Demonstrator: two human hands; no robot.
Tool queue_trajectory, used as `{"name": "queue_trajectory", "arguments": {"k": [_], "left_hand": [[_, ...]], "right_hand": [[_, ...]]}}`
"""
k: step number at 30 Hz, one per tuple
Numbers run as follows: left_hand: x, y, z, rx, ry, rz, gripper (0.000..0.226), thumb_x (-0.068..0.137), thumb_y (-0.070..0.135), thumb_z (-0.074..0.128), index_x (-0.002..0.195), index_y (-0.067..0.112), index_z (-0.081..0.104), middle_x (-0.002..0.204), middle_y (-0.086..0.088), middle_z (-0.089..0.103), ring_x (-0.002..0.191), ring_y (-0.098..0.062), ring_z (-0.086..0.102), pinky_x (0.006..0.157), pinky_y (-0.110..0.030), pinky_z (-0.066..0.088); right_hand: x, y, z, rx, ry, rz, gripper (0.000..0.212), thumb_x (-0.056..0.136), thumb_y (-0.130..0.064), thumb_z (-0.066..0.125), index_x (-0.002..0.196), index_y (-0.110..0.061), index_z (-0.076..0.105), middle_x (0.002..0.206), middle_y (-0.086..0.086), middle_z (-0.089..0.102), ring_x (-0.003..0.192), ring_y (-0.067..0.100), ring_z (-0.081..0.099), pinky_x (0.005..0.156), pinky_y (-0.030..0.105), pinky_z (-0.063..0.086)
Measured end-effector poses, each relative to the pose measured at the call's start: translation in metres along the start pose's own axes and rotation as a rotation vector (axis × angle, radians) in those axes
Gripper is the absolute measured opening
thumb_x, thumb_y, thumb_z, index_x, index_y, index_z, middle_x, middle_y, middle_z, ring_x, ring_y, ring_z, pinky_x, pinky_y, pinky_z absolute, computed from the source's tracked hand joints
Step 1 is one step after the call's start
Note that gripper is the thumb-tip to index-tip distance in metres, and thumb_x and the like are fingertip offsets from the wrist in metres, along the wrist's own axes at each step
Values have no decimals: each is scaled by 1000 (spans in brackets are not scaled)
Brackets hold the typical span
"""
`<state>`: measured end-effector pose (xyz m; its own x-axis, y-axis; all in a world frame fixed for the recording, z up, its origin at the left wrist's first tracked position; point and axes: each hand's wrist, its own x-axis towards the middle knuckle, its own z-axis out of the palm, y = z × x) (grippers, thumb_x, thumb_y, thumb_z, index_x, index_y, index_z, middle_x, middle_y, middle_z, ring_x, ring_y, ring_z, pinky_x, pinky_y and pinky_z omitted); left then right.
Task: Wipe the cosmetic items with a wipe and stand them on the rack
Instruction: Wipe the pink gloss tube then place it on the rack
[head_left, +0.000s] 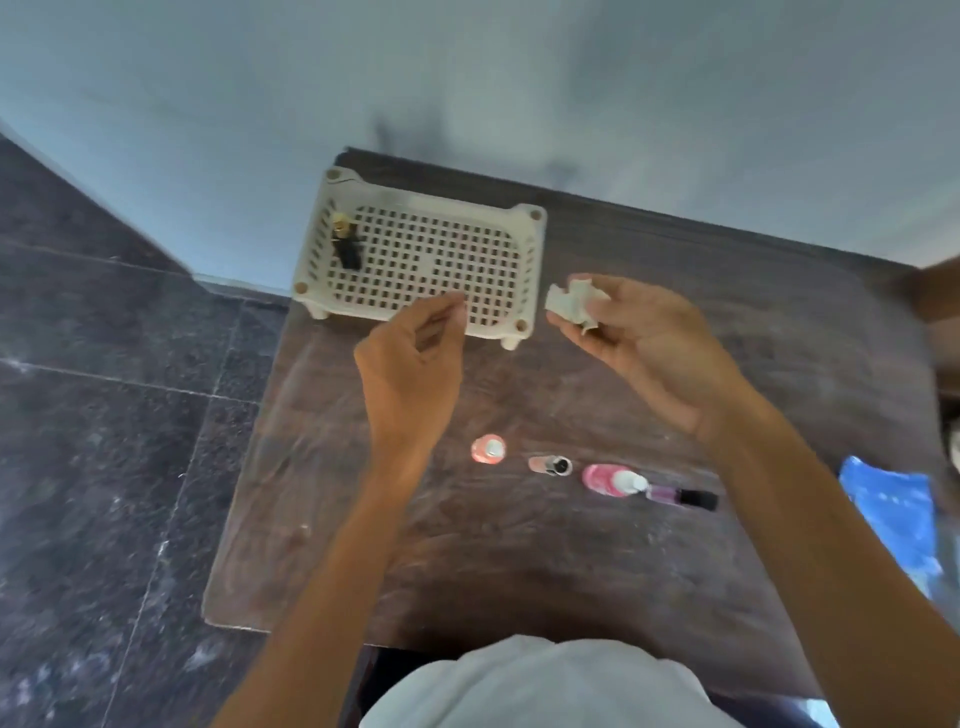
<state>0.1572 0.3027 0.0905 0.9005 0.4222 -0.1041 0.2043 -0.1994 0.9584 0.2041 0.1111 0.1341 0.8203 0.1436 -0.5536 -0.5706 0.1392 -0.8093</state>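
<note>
Head view: the only view, looking down on a dark wooden table (519, 561) set against a pale wall.
Rack: a white slotted rack (524, 322) sits at the far left of the table, its long side running left to right.
On the rack: one dark bottle with a gold cap (345, 241) stands in the far left corner, cap toward the wall; it looks upright, though the wide lens makes it seem to lean.
Left hand: the left hand (410, 374) hovers over the rack's near edge, fingers loosely curled with thumb and forefinger close together and nothing between them.
Right hand: the right hand (649, 348) is raised palm up, just right of the rack, fingertips pinching a crumpled white wipe (571, 304).
Still on the table: four items in a row near the person.
Peach bottle: the peach bottle (489, 450) stands upright, cap up.
Small tube: the small peach tube (549, 464) lies with its long axis left to right, silver end to the right.
Pink bottle: the pink bottle (613, 480) shows its white cap tipped right; standing or lying, I cannot tell.
Purple vial: the purple vial (681, 496) lies flat, long axis left to right, black cap pointing right.
Progress: by my reckoning one of five is done; four remain to wipe and stand.
</note>
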Motion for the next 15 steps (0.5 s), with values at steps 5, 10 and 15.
{"name": "queue_trajectory", "arguments": {"k": [5,10,15], "left_hand": [[-76,30,62,-45,-242,182,20,94,17,68,113,19,75,107,8,75,95,2,70,81,-17,57],[-140,19,114,27,-427,323,31,95,12,66,126,14,67,121,3,71,108,-3,67,91,-18,54],[-180,-14,150,283,-564,335,53,93,7,64,145,12,50,143,-1,57,133,-11,51,111,-8,30]], "right_hand": [[-71,15,-86,-198,241,-185,22,96,-6,60,106,-18,74,111,0,74,108,16,67,98,29,51],[-117,54,-142,-56,448,-219,20,93,-3,63,103,-16,74,102,-1,76,102,12,68,90,23,56],[-136,100,-185,-7,533,-153,17,91,-8,68,102,-19,75,108,3,75,93,6,66,75,16,55]]}}
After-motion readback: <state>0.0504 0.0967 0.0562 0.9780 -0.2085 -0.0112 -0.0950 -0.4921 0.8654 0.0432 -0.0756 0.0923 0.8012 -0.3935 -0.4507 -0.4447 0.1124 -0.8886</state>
